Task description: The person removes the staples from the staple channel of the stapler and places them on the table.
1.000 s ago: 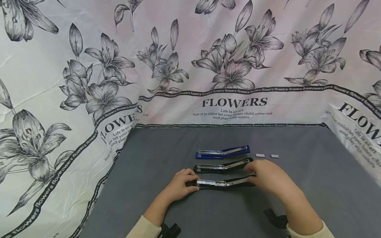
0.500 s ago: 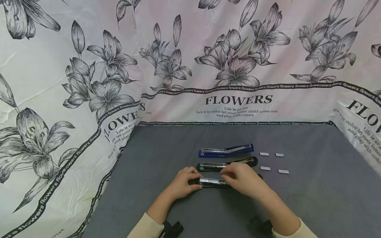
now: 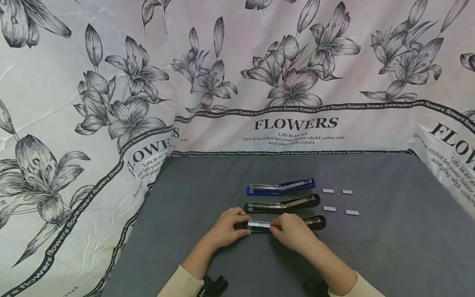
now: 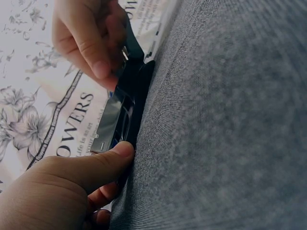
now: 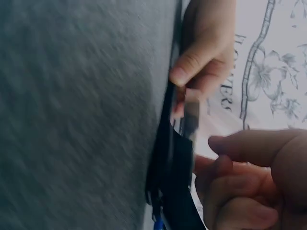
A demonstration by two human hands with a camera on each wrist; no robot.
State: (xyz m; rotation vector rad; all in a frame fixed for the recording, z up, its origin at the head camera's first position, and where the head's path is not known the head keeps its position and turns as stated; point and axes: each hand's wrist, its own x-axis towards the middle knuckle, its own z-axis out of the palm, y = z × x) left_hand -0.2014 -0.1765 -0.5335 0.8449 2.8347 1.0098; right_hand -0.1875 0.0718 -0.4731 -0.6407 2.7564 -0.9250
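Three staplers lie opened out flat in a row: a blue one (image 3: 263, 189) farthest, a black one (image 3: 265, 206) in the middle, and another black stapler (image 3: 317, 222) nearest. My left hand (image 3: 228, 228) grips the left end of the nearest stapler, the thumb along its front side. A bright metal strip, probably staples (image 4: 109, 117), shows along its magazine. My right hand (image 3: 291, 231) is at the middle of this stapler, fingers bent and fingertips right at the magazine. In the right wrist view its thumb (image 5: 218, 143) stands off the stapler; I cannot tell whether those fingers pinch anything.
Several small pale staple strips lie right of the staplers, one pair beside the blue stapler, with a near strip (image 3: 329, 208) and its neighbour (image 3: 352, 213) beside the middle one. Grey cloth (image 3: 389, 247) covers the table. Flower-printed curtains (image 3: 297, 132) stand behind and at both sides.
My right hand has moved left from the nearest stapler's right end to its middle, uncovering that end and the nearer strips. My left hand keeps its hold. The view has shifted slightly.
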